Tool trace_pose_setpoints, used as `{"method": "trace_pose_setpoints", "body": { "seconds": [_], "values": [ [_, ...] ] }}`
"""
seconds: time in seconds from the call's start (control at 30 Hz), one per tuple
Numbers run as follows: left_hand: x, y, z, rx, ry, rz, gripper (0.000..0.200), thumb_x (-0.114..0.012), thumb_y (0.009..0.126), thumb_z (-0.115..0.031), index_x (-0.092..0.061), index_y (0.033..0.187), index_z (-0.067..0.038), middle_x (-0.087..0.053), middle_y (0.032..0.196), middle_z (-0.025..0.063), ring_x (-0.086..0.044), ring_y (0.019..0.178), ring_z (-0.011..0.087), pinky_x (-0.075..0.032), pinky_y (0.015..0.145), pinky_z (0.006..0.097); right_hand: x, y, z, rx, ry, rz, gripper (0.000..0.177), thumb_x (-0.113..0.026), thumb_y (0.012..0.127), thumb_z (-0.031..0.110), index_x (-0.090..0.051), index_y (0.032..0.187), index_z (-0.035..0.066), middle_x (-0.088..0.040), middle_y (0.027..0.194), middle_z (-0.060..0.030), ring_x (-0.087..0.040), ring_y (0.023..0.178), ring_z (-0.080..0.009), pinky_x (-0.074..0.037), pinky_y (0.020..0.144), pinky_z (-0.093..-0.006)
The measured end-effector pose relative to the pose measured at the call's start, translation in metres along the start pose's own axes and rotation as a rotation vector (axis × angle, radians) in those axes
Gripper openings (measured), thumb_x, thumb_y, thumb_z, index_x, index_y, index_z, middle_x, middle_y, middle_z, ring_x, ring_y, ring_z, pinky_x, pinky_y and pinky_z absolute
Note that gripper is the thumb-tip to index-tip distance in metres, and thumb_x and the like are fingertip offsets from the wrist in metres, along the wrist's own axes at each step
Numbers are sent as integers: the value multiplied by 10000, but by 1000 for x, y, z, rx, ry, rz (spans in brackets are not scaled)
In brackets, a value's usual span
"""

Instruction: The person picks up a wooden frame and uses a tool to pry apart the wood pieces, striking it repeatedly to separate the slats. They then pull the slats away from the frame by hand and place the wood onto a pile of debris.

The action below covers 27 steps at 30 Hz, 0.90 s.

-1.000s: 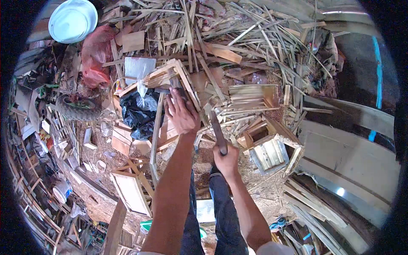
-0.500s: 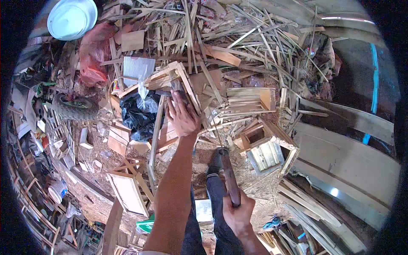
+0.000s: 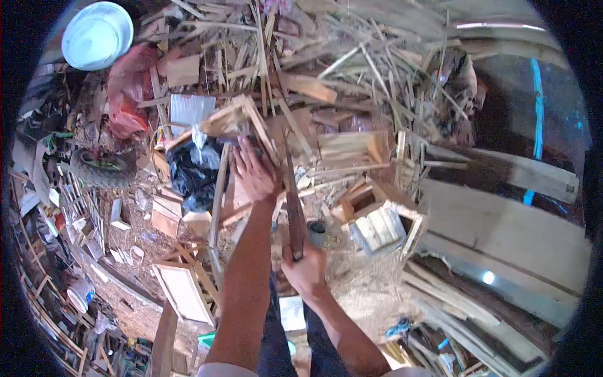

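My left hand (image 3: 257,171) lies with fingers stretched and apart on pale wood, inside the corner of a wooden frame (image 3: 256,116). Under its fingertips is a dark piece (image 3: 240,139); I cannot make out its kind. Wrapped in my right hand (image 3: 306,270) is a long brown-handled blade (image 3: 293,217), its narrow upper end blurred and pointing away from me, just right of my left hand. A black plastic bag (image 3: 196,176) lies left of my left hand. To the right stands a small slatted wooden box (image 3: 380,226).
Loose wooden strips (image 3: 358,56) are heaped at the back. A wheel (image 3: 103,166), a red plastic bag (image 3: 130,94) and a white basin (image 3: 97,36) lie at the left. Boards (image 3: 490,213) line the right side. Sawdust covers the floor.
My right hand has moved up and left with the long brown-handled blade, closer to my left hand. The view has shifted slightly; my left hand stays on the wood.
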<state>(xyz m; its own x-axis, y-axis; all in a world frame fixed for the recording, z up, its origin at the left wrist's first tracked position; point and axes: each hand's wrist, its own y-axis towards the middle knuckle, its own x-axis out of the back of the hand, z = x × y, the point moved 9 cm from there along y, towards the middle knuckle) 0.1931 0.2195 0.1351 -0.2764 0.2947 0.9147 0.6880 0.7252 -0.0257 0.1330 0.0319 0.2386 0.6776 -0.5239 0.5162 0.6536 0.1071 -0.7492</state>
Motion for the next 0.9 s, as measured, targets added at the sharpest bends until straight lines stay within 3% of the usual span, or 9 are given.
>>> {"method": "trace_pose_setpoints", "body": {
  "seconds": [0.1,0.2,0.3,0.47,0.6,0.7,0.8,0.87,0.9],
  "values": [
    [-8,-6,11,8,-2,2,641,-401,935,-264,-242,1498,-1,-286,1553,161,-265,1422,376,-162,1152,508,47,-1,14,158,260,-119,96,-654,817,54,-687,888,-1,-665,629,-87,-638,570,-126,-494,541,-291],
    [-3,-4,7,-23,-25,-23,652,-399,926,-262,-232,1501,-4,-288,1551,164,-260,1424,378,-149,1162,501,47,10,-21,137,187,-28,90,-656,809,63,-631,747,3,-578,567,-42,-525,496,-113,-412,486,-313],
    [-2,-2,5,-38,-12,-38,664,-414,912,-254,-231,1498,0,-286,1551,167,-254,1426,383,-135,1173,493,37,12,-41,368,340,-176,122,-651,810,69,-608,708,16,-537,547,-36,-485,488,-101,-387,472,-316],
    [-3,-4,7,-12,-10,-9,651,-420,915,-245,-252,1489,12,-279,1554,168,-241,1432,384,-140,1170,492,6,30,-103,329,442,-208,80,-644,812,69,-626,759,12,-537,562,-60,-510,511,-102,-389,479,-307],
    [-2,-5,5,-16,23,-19,632,-425,916,-206,-260,1483,20,-283,1553,167,-246,1430,382,-160,1163,492,61,-1,-7,274,247,-154,73,-624,823,74,-625,841,3,-552,569,-76,-537,534,-92,-424,505,-311],
    [0,-4,5,-34,21,-44,621,-428,914,-196,-275,1479,15,-288,1552,165,-264,1423,380,-170,1158,496,87,-25,37,74,126,-37,108,-621,832,97,-624,833,-11,-576,582,-89,-573,543,-117,-446,519,-325],
    [2,-3,2,-20,-31,-41,618,-429,924,-216,-280,1481,8,-297,1548,165,-280,1416,379,-187,1147,497,98,-46,54,42,43,18,138,-635,827,114,-619,832,-22,-588,580,-112,-594,525,-160,-454,512,-348],
    [1,-2,5,-19,7,-27,618,-424,938,-241,-275,1485,5,-300,1547,164,-279,1417,378,-196,1141,494,97,-39,53,42,213,-46,190,-637,834,165,-621,821,-24,-592,574,-136,-590,501,-203,-451,499,-366],
    [1,-1,5,-27,24,-7,619,-416,948,-262,-273,1482,16,-296,1548,168,-278,1417,380,-190,1142,490,76,-3,48,97,-51,-89,254,-629,843,214,-628,781,-32,-587,560,-156,-575,479,-224,-444,490,-391]
  ]
}}
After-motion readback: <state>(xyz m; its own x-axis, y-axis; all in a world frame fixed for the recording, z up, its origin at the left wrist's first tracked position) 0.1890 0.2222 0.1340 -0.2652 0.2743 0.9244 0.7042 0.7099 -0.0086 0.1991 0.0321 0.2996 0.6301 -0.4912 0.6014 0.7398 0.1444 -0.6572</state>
